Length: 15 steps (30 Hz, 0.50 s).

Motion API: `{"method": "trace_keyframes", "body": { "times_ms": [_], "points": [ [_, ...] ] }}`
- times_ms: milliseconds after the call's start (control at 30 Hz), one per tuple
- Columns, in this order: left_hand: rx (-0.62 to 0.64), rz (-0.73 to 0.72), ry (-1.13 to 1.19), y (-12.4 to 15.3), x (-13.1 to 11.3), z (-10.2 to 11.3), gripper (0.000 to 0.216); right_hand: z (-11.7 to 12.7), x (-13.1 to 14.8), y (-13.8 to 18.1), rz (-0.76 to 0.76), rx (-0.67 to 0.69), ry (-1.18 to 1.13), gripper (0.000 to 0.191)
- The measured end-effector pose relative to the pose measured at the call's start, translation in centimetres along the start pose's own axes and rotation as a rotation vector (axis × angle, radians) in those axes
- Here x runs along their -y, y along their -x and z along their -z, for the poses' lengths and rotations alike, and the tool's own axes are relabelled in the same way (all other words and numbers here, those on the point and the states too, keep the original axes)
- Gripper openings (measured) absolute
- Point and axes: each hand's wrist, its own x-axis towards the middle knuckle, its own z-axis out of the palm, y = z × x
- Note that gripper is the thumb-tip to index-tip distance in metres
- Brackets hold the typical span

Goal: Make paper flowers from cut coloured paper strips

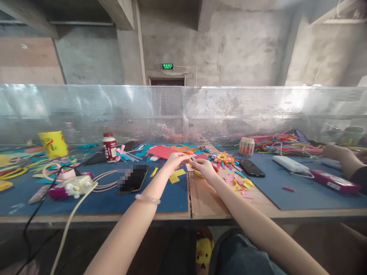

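Observation:
My left hand [175,159] and my right hand [203,167] meet over the middle of the table, fingers pinched together on a small piece of coloured paper [189,162] held between them. Which hand bears it more I cannot tell. Just beyond lie a red paper sheet [161,151] and a finished paper flower [224,157]. Yellow paper scraps [176,175] sit under my left wrist and pink and yellow scraps [239,185] to the right of my right hand. A bracelet [147,198] circles my left forearm.
A black phone [132,179] lies left of my arms, another phone [251,167] to the right. Also present: a small bottle [109,147], yellow cup [53,144], glue gun with cord [75,186], white power bank [290,164], perforated metal screen [183,112]. Another person's arm [342,158] rests at far right.

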Motion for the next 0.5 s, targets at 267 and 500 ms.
{"method": "trace_keyframes", "body": {
  "times_ms": [267, 500],
  "points": [
    [0.052, 0.077, 0.118, -0.11, -0.08, 0.32, 0.029, 0.06, -0.17, -0.09, -0.007, 0.010, -0.012, 0.031],
    [0.120, 0.047, 0.140, -0.17, -0.13, 0.56, 0.032, 0.06, -0.27, -0.17, -0.045, 0.020, -0.104, 0.029]
  ]
}}
